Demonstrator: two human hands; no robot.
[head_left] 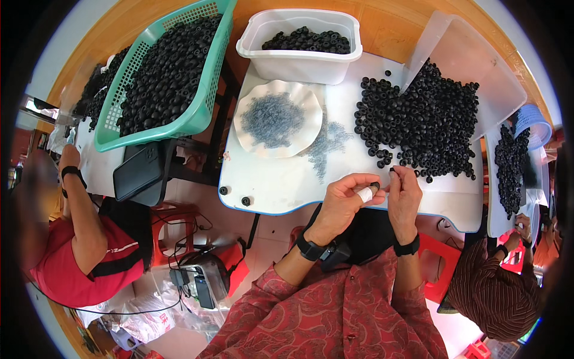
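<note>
Over the front edge of the white table (281,197), my two hands are close together with the fingers pinched. My left hand (344,200), with white tape on one finger, grips a small black ring-shaped piece (375,185) at its fingertips. My right hand (405,197) is closed just beside it; a tiny dark spot shows at its fingertips, too small to name. Beyond them lies a big heap of black ring-shaped pieces (430,119). To the left, a wavy-rimmed white plate (245,128) bears many small translucent grey-blue bits (272,119), with more spilled beside it.
A translucent tub (478,72) lies tipped at the heap. Behind the plate stands a white tub (299,67) of black pieces. A green basket (206,99), heaped full, and a black phone (139,172) are at left. Co-workers sit on both sides; a red stool (439,257) is below.
</note>
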